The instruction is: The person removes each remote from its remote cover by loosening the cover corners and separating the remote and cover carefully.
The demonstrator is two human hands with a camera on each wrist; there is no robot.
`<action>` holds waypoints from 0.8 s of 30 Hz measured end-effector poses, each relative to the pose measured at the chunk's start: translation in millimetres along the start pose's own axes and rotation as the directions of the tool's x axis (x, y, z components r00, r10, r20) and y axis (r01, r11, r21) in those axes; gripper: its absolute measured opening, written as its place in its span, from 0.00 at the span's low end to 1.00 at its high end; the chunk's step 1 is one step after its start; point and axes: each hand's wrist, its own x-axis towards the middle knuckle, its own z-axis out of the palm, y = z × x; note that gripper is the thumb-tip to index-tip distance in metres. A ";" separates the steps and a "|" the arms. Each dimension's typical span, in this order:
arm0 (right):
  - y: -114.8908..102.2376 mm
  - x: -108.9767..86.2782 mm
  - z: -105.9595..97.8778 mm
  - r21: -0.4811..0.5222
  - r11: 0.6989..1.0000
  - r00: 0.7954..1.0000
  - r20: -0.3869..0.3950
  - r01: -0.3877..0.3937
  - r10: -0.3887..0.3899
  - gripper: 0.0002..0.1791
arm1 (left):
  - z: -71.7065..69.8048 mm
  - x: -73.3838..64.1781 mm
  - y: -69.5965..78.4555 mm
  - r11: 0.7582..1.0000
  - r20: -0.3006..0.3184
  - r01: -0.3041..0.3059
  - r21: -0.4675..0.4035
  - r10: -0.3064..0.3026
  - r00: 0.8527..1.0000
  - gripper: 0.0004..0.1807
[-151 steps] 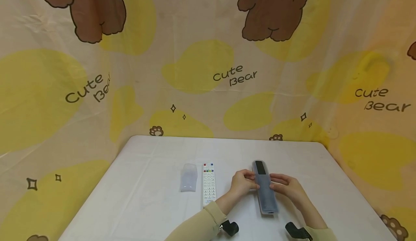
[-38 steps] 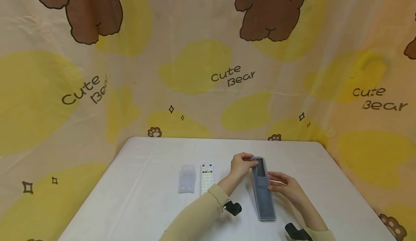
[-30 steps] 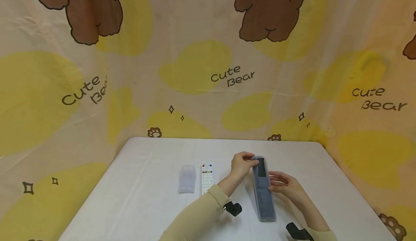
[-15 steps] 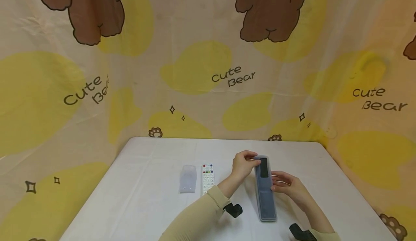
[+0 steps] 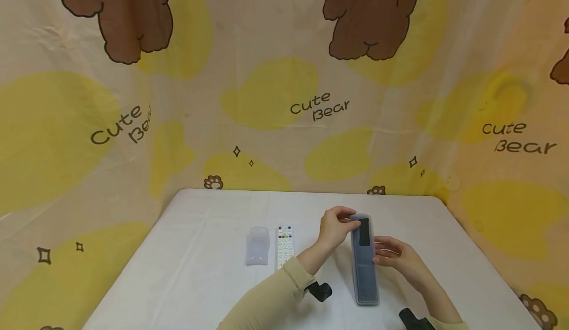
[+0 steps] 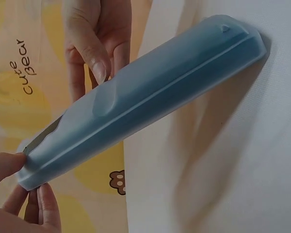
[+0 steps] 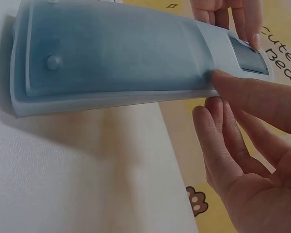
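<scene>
Two hands hold a blue case (image 5: 366,275) in a tilted position at the white table (image 5: 213,290).
The left hand (image 5: 331,230) pinches its raised far end, beside the dark window (image 5: 364,233); the right hand (image 5: 402,258) pinches its right edge between thumb and fingers. The near end rests on the table. Leftward lie a white remote (image 5: 285,247) and a translucent sleeve (image 5: 257,246).

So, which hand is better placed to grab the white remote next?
Probably the left hand: it is nearer the white remote, though it would first need to release the blue-grey case. The right hand holds the case's opposite edge, farther away.
</scene>
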 end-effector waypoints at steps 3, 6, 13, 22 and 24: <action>-1.6 -0.7 -0.5 -0.010 1.000 1.000 0.007 0.002 -0.002 0.36 | -0.2 -1.3 1.6 1.000 0.007 -0.007 0.000 0.007 1.000 0.13; -3.6 -1.2 -0.7 -0.012 1.000 1.000 0.009 0.003 -0.003 0.36 | -0.6 -2.3 2.8 1.000 0.008 -0.006 -0.001 0.006 1.000 0.13; -11.0 1.4 -1.3 -0.084 0.996 0.999 -0.027 0.016 -0.018 0.34 | -1.6 -2.7 3.1 1.000 0.011 -0.004 0.000 0.004 1.000 0.13; -25.6 11.6 -3.6 -0.100 0.990 0.989 -0.103 0.096 -0.107 0.31 | -2.5 -3.5 5.3 1.000 0.021 -0.018 -0.011 0.018 1.000 0.13; -28.3 13.7 -4.2 -0.112 0.988 0.985 -0.118 0.110 -0.123 0.31 | -2.3 -4.0 5.8 1.000 0.028 -0.021 -0.010 0.021 0.999 0.13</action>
